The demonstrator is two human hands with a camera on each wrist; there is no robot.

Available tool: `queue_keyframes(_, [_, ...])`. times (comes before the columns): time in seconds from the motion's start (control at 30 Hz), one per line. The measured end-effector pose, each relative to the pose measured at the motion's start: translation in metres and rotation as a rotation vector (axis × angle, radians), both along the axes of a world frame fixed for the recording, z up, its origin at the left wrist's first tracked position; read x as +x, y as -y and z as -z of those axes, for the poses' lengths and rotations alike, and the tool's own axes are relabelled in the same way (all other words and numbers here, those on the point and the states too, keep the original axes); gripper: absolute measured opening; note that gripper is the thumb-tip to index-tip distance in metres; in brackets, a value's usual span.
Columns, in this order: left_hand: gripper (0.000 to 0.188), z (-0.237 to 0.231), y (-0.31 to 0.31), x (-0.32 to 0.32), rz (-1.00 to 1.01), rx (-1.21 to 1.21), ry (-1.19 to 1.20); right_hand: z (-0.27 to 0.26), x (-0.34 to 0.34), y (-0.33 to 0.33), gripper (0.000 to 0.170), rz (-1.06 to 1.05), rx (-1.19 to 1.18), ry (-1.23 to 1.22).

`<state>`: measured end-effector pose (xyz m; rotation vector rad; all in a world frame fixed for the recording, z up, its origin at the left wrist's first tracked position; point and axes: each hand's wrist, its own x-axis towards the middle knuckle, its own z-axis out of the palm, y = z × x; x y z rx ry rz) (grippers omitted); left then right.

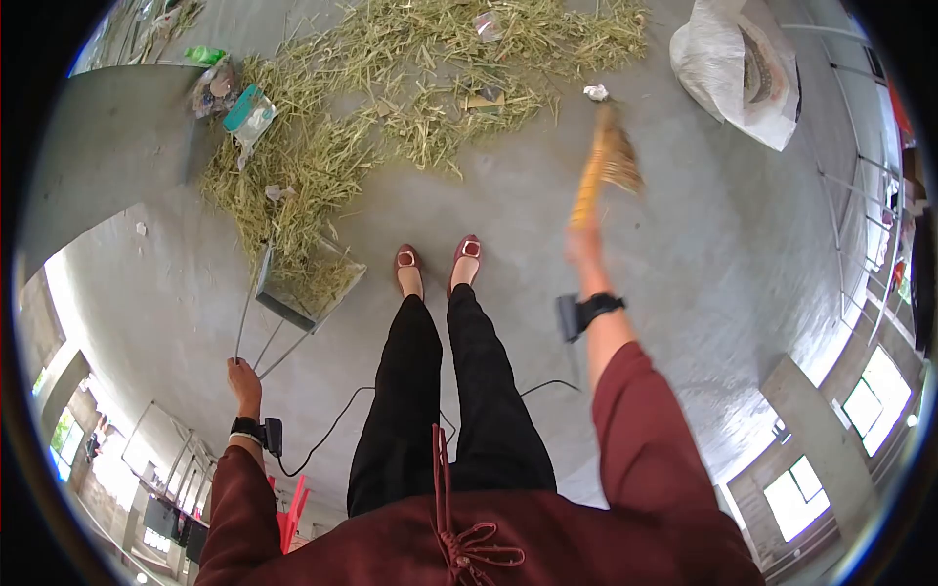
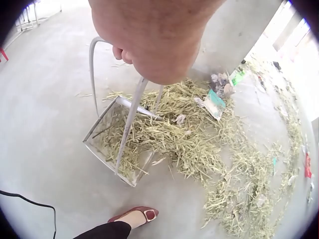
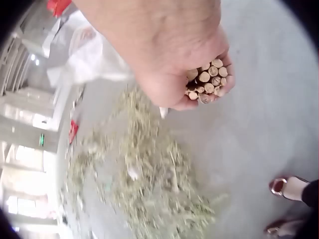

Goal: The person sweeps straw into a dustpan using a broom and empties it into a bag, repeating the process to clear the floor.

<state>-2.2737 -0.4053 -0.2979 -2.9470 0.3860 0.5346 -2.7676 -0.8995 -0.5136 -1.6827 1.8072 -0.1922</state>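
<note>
Straw [image 1: 420, 132] spread over the grey floor [image 1: 703, 254], near end running into the dustpan. White sack [image 1: 708, 63] well apart, beyond the broom. Metal dustpan [image 1: 283, 305] on the floor, straw inside. Broom [image 1: 618, 161] blurred; cannot tell if bristles touch the floor. Left hand [image 1: 244, 383]: grip curled round dustpan handle. Right hand [image 1: 586, 252]: grip round broom's bundled-stalk handle. Teal-edged packet [image 1: 252, 115] on straw; crumpled white scrap [image 1: 596, 92] near broom head.
</note>
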Motion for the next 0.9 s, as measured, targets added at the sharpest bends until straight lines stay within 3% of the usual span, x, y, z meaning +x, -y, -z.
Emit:
queue_keyframes(0.03, [0.021, 0.002, -0.001, 0.0, -0.014, -0.008, 0.001, -0.04, 0.043, -0.024, 0.066, -0.032, 0.171, -0.081])
queue_keyframes(0.07, [0.021, 0.002, -0.003, 0.0, -0.012, -0.005, -0.001, -0.077, 0.078, -0.044, 0.076, -0.036, 0.268, 0.034])
queue_keyframes(0.1, [0.021, 0.003, -0.002, 0.001, 0.001, -0.004, 0.0, -0.109, 0.109, -0.057, 0.079, -0.045, 0.418, -0.038])
queue_keyframes(0.17, [0.021, 0.006, -0.001, 0.004, 0.013, 0.003, 0.002, -0.132, 0.129, -0.077, 0.074, -0.104, 0.458, 0.067])
queue_keyframes(0.27, [0.021, 0.013, -0.011, 0.008, 0.069, -0.006, -0.012, -0.16, 0.112, -0.081, 0.07, -0.191, 0.349, 0.269])
queue_keyframes(0.33, [0.022, 0.008, 0.0, 0.006, 0.006, 0.015, -0.015, -0.181, 0.085, -0.079, 0.067, -0.166, 0.467, 0.141])
queue_keyframes(0.4, [0.022, 0.013, -0.003, 0.008, -0.013, 0.008, -0.015, -0.186, 0.053, -0.08, 0.07, -0.175, 0.338, 0.04])
queue_keyframes(0.47, [0.022, 0.012, -0.007, 0.007, -0.038, 0.051, -0.014, -0.158, 0.009, -0.085, 0.072, -0.176, 0.186, -0.061])
queue_keyframes(0.53, [0.022, 0.01, -0.009, 0.009, -0.077, 0.093, 0.0, -0.145, -0.005, -0.077, 0.076, 0.09, 0.444, -0.158])
queue_keyframes(0.57, [0.023, 0.013, -0.011, 0.009, -0.093, 0.078, -0.006, -0.144, 0.003, -0.076, 0.076, 0.072, 0.457, -0.149])
queue_keyframes(0.63, [0.023, 0.008, -0.008, 0.005, -0.124, 0.095, -0.003, -0.149, 0.017, -0.074, 0.079, 0.347, 0.61, -0.089])
queue_keyframes(0.67, [0.023, 0.008, -0.005, 0.004, -0.14, 0.095, -0.007, -0.124, 0.011, -0.098, 0.079, 0.336, 0.62, -0.085])
queue_keyframes(0.73, [0.023, 0.01, -0.01, 0.003, -0.132, 0.087, 0.003, -0.057, -0.016, -0.169, 0.082, -0.152, 0.178, 0.02])
queue_keyframes(0.8, [0.023, 0.008, -0.009, -0.001, -0.137, 0.083, -0.011, -0.148, 0.083, -0.184, 0.084, -0.055, 0.609, -0.123])
queue_keyframes(0.83, [0.023, 0.008, -0.011, -0.004, -0.142, 0.088, -0.006, -0.157, 0.102, -0.202, 0.084, -0.129, 0.684, -0.121])
queue_keyframes(0.87, [0.023, 0.011, -0.013, -0.006, -0.127, 0.077, -0.004, -0.165, 0.117, -0.22, 0.083, -0.258, 0.615, -0.084])
queue_keyframes(0.9, [0.023, 0.011, -0.014, -0.009, -0.113, 0.067, -0.001, -0.182, 0.139, -0.22, 0.079, -0.266, 0.772, -0.078])
